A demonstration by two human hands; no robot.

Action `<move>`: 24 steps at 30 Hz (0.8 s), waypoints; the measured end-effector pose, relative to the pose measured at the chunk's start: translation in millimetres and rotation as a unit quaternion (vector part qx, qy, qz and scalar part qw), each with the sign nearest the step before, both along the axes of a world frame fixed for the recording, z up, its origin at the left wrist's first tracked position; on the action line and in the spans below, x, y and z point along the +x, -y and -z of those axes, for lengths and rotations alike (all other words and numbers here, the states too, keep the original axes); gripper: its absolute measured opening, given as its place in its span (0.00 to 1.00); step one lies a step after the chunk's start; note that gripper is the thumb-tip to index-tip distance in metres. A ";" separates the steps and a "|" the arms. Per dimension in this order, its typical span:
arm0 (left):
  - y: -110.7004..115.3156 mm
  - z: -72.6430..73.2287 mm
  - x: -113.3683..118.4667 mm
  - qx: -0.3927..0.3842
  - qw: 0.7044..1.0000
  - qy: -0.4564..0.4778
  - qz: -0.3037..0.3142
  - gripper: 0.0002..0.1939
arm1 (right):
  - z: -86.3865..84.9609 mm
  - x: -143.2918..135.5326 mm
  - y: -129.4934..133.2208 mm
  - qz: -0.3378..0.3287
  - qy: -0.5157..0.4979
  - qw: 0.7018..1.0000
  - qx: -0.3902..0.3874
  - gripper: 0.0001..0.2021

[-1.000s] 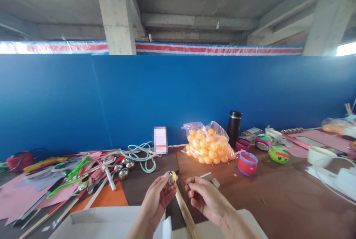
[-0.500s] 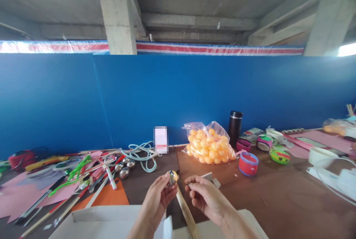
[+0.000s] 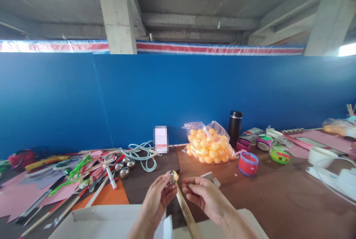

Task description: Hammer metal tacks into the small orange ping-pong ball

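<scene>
**Up close: a small ball pinched between fingertips**

Nowhere on the bench can any writing be read; the white card (image 3: 160, 139) standing against the blue wall (image 3: 178, 94) is blurred out, and the tape rolls and the black flask (image 3: 235, 127) show no legible label.

The left hand (image 3: 158, 198) is raised palm inward, wrist low, its thumb and fingers closed around a small orange ball (image 3: 172, 177) that seems to carry a shiny metal piece on its near side, though that part is too small to be sure of. The ball sits at the fingertips, above the dark table (image 3: 278, 198) and just ahead of a white cardboard box (image 3: 111, 220).

The right hand (image 3: 204, 196) is just beside it, fingers curled and thumb pressed to forefinger as in a pinch; I cannot tell whether anything lies between them. A wooden stick (image 3: 187, 213) runs between the two wrists.

Behind stands a clear bag of orange balls (image 3: 208, 148).
</scene>
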State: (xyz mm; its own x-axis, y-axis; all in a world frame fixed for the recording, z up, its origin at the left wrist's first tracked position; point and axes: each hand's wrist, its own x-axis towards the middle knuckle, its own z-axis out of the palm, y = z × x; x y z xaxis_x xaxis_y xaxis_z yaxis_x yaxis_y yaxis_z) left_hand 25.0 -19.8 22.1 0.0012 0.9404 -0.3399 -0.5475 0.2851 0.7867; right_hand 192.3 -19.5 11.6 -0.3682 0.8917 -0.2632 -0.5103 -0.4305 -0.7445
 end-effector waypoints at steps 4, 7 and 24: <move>0.1 1.2 -0.5 -0.002 1.000 -0.003 -0.001 0.12 | -0.7 -0.4 1.5 -0.010 -0.024 1.000 0.018 0.15; 0.9 -0.3 -0.3 0.000 1.000 -0.004 0.001 0.12 | -2.0 -0.7 3.3 -0.023 -0.003 0.999 0.025 0.16; 1.0 0.1 0.1 -0.005 1.000 -0.011 0.003 0.11 | 1.9 -2.0 1.5 -0.008 0.140 0.987 0.084 0.18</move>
State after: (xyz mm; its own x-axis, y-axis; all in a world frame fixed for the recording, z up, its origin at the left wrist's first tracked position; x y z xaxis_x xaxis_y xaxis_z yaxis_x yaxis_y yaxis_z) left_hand 25.1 -20.8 22.1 -0.0005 0.9370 -0.3493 -0.5284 0.2963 0.7956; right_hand 190.3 -21.0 9.7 -0.3167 0.9261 -0.2052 -0.2694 -0.2952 -0.9166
